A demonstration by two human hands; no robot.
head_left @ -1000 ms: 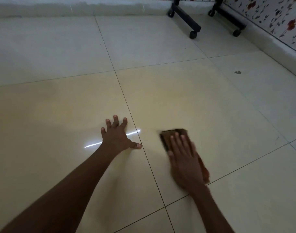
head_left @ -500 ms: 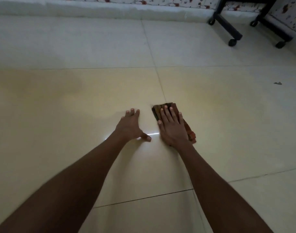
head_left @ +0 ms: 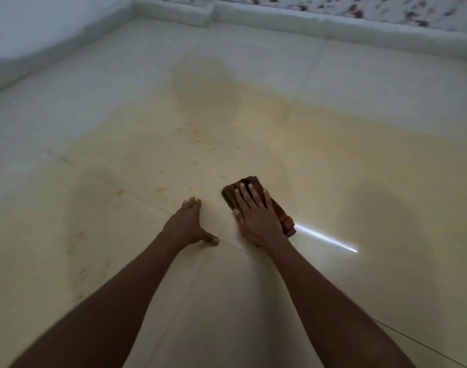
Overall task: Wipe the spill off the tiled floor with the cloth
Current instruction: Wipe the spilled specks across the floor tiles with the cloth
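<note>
A folded brown cloth (head_left: 282, 212) lies flat on the cream tiled floor (head_left: 333, 160) near the middle of the view. My right hand (head_left: 256, 213) presses down on it with straight fingers and covers most of it. Just left of the cloth, my left hand (head_left: 188, 223) rests flat on the bare tile, fingers together and thumb spread, apart from the cloth. A wide yellowish spill (head_left: 205, 86) stains the tiles ahead, with small orange specks (head_left: 119, 192) scattered to the left.
A raised white skirting edge (head_left: 333, 25) runs along the far wall, with a step in it at the top middle. A plain wall (head_left: 41, 27) closes the left side. A bright streak of reflected light (head_left: 325, 238) lies right of the cloth.
The view has swung left: the black wheeled stand has left the frame and the left wall has come in. Both hands stay side by side, my right hand still pressing the cloth.
</note>
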